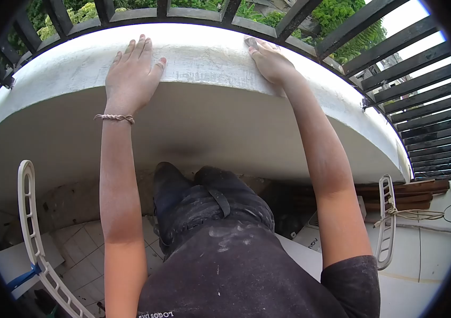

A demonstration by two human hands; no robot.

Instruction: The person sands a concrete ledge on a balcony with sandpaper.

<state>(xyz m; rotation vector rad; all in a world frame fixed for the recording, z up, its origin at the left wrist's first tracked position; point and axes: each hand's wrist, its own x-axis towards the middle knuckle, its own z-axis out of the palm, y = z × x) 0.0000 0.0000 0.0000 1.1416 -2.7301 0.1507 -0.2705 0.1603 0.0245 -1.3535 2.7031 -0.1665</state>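
My left hand (133, 74) lies flat on top of the curved white wall ledge (199, 58), palm down, fingers stretched and thumb apart, with nothing in it. A braided bracelet (115, 118) circles that wrist. Farther right on the same ledge, my right hand (274, 62) has its fingers bent over a small grey piece (250, 42) that looks like sandpaper; most of it is hidden under the fingers. The ledge has scuffed, chalky streaks between the hands. Pale dust coats both forearms.
Dark railing bars (390, 40) rise along the ledge's outer edge, with greenery beyond. Slotted white plastic frames stand at left (30, 212) and right (386, 222), the right one tied with cord. Brown boards (406, 199) lie at right. Below are floor tiles (85, 246).
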